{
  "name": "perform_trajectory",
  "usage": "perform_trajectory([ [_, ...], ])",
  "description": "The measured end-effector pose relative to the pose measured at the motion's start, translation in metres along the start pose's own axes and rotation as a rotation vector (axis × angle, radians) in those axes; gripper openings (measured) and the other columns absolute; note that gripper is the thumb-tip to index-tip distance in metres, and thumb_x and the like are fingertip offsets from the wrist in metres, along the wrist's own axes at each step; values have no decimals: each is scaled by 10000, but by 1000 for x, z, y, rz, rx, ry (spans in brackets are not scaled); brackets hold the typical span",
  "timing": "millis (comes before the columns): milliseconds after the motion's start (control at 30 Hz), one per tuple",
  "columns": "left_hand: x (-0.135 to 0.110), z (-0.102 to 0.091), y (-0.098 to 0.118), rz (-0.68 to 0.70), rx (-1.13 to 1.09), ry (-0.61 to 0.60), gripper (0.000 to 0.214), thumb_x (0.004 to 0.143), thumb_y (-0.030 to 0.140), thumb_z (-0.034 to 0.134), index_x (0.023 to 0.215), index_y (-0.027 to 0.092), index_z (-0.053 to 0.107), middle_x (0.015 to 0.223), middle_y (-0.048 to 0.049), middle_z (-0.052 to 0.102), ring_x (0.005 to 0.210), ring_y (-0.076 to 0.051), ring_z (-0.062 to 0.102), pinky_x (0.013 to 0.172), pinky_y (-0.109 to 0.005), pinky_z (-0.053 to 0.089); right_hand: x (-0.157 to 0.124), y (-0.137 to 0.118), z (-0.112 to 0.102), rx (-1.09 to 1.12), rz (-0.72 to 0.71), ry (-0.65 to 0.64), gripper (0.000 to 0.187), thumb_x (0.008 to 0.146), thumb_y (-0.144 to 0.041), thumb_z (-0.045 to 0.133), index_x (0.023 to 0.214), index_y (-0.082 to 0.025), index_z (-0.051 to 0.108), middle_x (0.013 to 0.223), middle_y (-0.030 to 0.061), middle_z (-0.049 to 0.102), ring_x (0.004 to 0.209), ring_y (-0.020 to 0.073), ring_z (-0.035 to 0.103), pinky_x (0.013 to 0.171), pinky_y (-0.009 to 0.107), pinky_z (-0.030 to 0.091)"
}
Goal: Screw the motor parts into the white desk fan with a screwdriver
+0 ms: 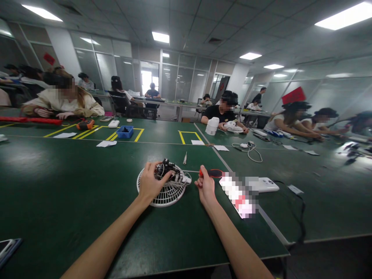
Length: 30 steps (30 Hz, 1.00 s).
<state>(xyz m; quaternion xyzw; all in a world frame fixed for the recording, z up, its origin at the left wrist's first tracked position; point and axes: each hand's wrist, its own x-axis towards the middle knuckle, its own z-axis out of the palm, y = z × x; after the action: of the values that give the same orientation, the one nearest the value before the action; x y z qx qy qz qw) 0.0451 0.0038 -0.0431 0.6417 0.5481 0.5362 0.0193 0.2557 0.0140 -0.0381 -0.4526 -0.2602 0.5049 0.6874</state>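
Note:
A white round fan grille (pixel 165 193) lies flat on the green table in front of me. On it sits a black fan motor (pixel 170 172) with loose wires. My left hand (pixel 151 181) is closed round the motor, fingers curled over its near side. To the right, my right hand (pixel 205 186) is wrapped round a screwdriver with a red and black handle (pixel 213 173), which lies level just above the table. Its tip points left toward the motor.
A small screwdriver (pixel 185 157) lies beyond the grille. A white device (pixel 266 184) and a blurred flat item (pixel 238 193) sit right of my hand. A blue tray (pixel 125 131), paper slips and a white cable (pixel 252 150) lie farther off. Other people work at surrounding tables.

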Motion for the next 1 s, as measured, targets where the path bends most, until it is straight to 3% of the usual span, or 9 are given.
perform_trajectory([
  [333, 0, 0, 1, -16, 37, -16, 598, 820, 588, 720, 1275, 216, 612, 1037, -68, 618, 887, -235, 654, 812, -403, 552, -1, -2, 3, 31, 87, 64, 445, 690, -512, 861, 606, -207, 548, 452, -109, 348, 408, 56, 297, 416, 212, 355],
  [467, 2, -3, 6, -51, 83, -91, 611, 846, 594, 670, 1306, 194, 627, 1005, -70, 633, 908, -245, 665, 833, -396, 550, 1, -4, 2, 39, 119, 8, 434, 660, -528, 873, 636, -198, 592, 492, -72, 479, 433, 69, 399, 427, 216, 376],
  [600, 7, -6, 13, -133, 93, -168, 601, 844, 570, 667, 1295, 174, 632, 1107, -106, 681, 1009, -279, 676, 915, -418, 540, 1, -7, 1, 43, 98, -2, 423, 626, -534, 895, 740, -190, 677, 598, -21, 621, 500, 94, 509, 457, 224, 417],
  [733, 11, -8, 17, -217, 61, -173, 588, 830, 558, 683, 1274, 175, 644, 1183, -133, 711, 1067, -305, 682, 975, -447, 520, 1, -6, 1, 33, 60, -27, 454, 586, -549, 913, 673, -186, 655, 553, -36, 582, 473, 78, 466, 445, 220, 395],
  [1000, 12, -6, 20, -358, 73, -147, 517, 798, 562, 698, 1164, 197, 669, 1023, -113, 749, 997, -309, 705, 925, -440, 521, 1, -3, 2, -32, 53, -16, 532, 545, -619, 911, 639, -165, 650, 489, -59, 517, 429, 49, 394, 425, 205, 363],
])
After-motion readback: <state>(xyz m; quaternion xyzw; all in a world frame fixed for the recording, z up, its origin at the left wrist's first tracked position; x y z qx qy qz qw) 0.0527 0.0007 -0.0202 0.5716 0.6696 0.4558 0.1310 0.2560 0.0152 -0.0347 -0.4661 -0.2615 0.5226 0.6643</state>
